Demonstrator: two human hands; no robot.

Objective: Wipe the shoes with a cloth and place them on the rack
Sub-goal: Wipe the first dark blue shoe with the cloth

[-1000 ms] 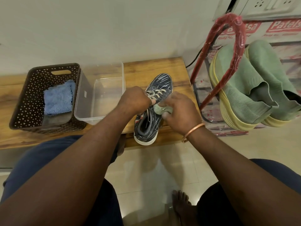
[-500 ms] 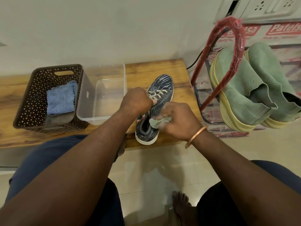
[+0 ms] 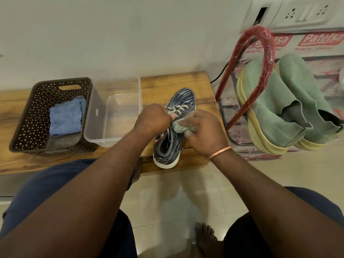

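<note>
A dark blue patterned sneaker with pale laces stands on the wooden bench, toe toward the wall. My left hand grips its left side at the laces. My right hand holds a small pale green cloth bunched against the shoe's right side. To the right, a red-framed shoe rack carries a pair of green knit shoes with yellow soles.
A clear plastic tub sits just left of the shoe. Farther left, a brown perforated basket holds a folded blue cloth. A wall socket panel is above the rack. My bare foot is on the tiled floor.
My right hand with the green cloth slid down toward the shoe's heel, then back up along its right side. My left hand kept its hold at the laces.
</note>
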